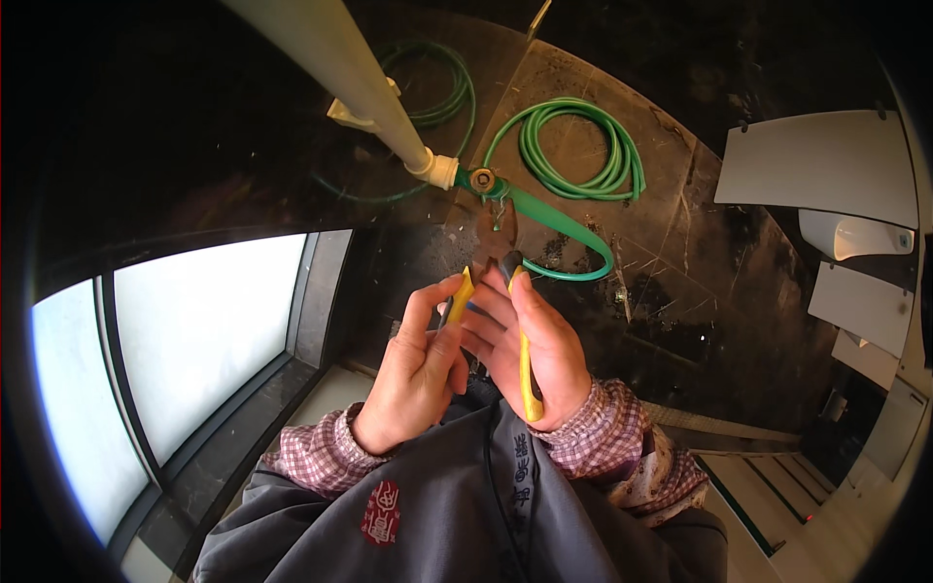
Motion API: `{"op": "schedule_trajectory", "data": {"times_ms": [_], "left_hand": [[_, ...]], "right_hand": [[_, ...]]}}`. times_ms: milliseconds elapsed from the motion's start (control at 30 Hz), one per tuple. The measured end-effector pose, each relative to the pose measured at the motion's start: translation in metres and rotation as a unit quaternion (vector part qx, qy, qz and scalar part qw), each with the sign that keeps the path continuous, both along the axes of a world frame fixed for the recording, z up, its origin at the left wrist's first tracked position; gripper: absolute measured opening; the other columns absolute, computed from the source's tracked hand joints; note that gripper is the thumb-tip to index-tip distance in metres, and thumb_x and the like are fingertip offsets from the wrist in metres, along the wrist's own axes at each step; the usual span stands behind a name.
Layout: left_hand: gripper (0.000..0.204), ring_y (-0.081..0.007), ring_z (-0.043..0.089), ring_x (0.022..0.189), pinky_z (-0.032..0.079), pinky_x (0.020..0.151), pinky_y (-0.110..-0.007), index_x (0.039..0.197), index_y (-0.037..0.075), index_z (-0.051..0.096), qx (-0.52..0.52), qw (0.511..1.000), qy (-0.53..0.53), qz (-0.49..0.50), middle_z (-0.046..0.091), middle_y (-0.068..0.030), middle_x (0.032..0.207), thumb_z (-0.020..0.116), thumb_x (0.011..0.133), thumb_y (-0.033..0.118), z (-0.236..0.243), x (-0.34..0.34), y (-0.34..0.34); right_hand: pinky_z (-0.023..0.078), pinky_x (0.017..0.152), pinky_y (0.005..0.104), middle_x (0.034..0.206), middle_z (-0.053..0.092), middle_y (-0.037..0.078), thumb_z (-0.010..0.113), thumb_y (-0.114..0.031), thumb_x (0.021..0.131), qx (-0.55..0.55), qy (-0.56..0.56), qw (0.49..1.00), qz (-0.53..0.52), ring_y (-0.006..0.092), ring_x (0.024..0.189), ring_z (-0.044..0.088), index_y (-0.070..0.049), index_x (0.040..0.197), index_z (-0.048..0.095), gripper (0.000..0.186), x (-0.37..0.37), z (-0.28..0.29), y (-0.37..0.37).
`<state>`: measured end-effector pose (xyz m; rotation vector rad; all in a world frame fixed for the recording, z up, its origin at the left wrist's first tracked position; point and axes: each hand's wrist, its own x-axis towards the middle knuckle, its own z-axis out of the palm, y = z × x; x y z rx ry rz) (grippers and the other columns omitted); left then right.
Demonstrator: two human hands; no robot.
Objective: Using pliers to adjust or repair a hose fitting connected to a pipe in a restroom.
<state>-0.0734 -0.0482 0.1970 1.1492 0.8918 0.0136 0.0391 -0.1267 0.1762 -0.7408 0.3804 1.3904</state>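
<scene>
My left hand (416,364) and my right hand (536,355) are closed on the two yellow-and-black handles of a pair of pliers (527,374), one handle in each. The handles stand apart, and the dark jaws point away from me. Just ahead of the jaws, a twisted wire (501,212) hangs below the green hose (549,216) where it joins the pipe. Whether the jaws touch the wire, I cannot tell. A round brass-coloured fitting (483,179) sits at that joint.
A pale pipe (379,102) slants down from the upper left. Coiled green hose (627,160) lies on the dark, wet-looking tiled floor (671,228), mirrored in a dark glossy surface. Lit frosted panels (209,335) stand at the left; white urinals (855,235) and dividers line the right.
</scene>
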Motion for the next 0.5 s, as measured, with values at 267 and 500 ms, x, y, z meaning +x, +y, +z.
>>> {"op": "schedule_trajectory", "data": {"times_ms": [267, 500], "left_hand": [[0.037, -0.0038, 0.032, 0.031, 0.026, 0.031, -0.016, 0.13, 0.009, 0.025, 0.019, 0.999, -0.029, 0.03, 0.045, -0.0013, 0.052, 0.03, 0.093, 0.013, -0.011, -0.01, -0.016], [0.039, -0.0036, 0.031, 0.032, 0.027, 0.031, -0.016, 0.131, 0.008, 0.023, 0.012, 0.994, -0.063, 0.085, 0.043, 0.0, 0.049, 0.03, 0.093, 0.013, -0.015, -0.011, -0.028]], "right_hand": [[0.036, 0.084, 0.029, 0.109, 0.051, 0.004, 0.044, -0.036, 0.091, -0.006, -0.049, 0.999, 0.004, 0.0123, 0.096, 0.049, -0.005, 0.116, 0.045, 0.04, -0.013, -0.002, -0.001], [0.035, 0.088, 0.0316, 0.119, 0.048, 0.007, 0.043, -0.032, 0.092, 0.006, -0.052, 0.999, 0.005, 0.0159, 0.106, 0.047, -0.005, 0.118, 0.043, 0.038, -0.012, -0.005, -0.004]]}}
